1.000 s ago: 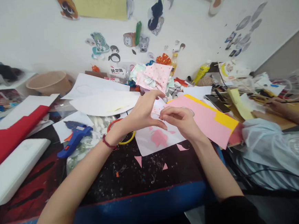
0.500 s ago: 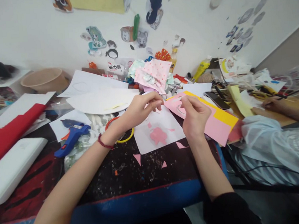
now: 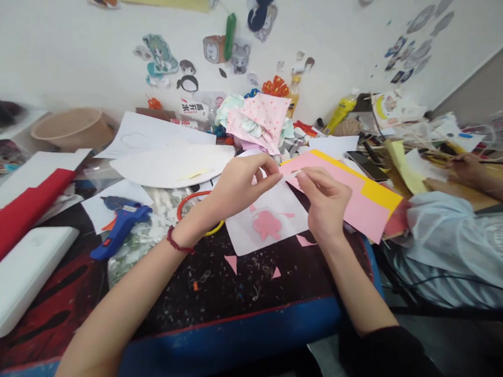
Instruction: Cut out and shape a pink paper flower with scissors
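While both hands meet above the tabletop's middle, left hand (image 3: 238, 184) and right hand (image 3: 326, 200) pinching a small pale strip (image 3: 291, 175) between fingertips, white sheet (image 3: 276, 224) with pink shape beneath, blue glue gun (image 3: 121, 225) toward the left edge.

One head cam only, worn by the person, looking fwd and down over the black worktable (image 3: 225, 295). Close range: table's near blue edge at frame bottom, sticker wall (image 3: 70, 51) beyond table's far side. No 2nd view, so no overlap.
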`<state>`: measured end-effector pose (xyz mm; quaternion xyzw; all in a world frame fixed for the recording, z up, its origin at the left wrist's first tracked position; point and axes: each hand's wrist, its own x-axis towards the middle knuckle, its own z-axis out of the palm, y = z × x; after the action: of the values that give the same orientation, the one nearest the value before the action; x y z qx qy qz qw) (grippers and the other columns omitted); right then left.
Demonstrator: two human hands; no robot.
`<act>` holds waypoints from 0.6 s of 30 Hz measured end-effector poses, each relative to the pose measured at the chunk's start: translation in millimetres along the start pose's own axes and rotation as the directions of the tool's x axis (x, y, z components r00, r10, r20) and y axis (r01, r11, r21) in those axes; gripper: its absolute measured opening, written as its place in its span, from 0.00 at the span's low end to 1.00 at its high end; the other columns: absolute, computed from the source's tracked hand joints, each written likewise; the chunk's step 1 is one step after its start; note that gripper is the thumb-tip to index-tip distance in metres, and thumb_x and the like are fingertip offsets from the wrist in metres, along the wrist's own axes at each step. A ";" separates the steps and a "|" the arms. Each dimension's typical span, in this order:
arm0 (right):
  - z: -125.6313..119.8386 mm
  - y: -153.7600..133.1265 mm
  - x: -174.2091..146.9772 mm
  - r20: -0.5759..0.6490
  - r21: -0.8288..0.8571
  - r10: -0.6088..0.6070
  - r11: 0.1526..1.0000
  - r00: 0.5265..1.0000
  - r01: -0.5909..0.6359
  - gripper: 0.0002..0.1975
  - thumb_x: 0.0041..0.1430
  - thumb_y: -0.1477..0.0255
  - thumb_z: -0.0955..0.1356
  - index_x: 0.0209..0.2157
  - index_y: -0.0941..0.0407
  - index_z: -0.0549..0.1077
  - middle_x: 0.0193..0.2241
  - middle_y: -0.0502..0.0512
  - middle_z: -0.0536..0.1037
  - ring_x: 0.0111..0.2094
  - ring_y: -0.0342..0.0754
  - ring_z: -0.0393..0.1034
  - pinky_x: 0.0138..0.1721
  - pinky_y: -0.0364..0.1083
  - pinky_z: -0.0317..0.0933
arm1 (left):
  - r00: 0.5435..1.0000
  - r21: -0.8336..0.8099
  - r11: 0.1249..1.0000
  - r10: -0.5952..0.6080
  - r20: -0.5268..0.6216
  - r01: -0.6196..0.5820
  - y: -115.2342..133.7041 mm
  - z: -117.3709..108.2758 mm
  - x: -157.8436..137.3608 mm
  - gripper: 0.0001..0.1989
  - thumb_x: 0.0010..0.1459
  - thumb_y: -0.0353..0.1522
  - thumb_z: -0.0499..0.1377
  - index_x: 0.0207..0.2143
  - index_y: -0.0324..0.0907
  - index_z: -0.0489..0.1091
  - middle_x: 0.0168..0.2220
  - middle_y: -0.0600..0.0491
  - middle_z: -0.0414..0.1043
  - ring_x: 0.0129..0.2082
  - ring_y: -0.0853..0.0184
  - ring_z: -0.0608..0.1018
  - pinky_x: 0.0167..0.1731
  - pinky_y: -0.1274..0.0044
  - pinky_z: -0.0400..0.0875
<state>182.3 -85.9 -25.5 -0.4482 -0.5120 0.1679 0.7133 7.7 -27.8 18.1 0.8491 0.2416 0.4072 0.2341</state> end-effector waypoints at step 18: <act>-21.0 -3.7 16.0 0.269 -0.490 -0.344 0.755 0.900 0.435 0.09 0.63 0.69 0.69 0.42 0.51 0.82 0.43 0.55 0.83 0.45 0.51 0.75 0.49 0.54 0.68 | 0.996 0.195 0.980 -0.049 0.069 0.035 10.1 -5.0 -6.9 0.06 0.60 0.31 0.60 0.29 0.40 0.73 0.28 0.54 0.78 0.27 0.71 0.75 0.32 0.77 0.66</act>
<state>206.7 -86.6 -14.8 -0.4982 -0.6765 -0.0997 0.5332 2.1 -38.8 22.9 0.8769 0.2891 0.3454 0.1675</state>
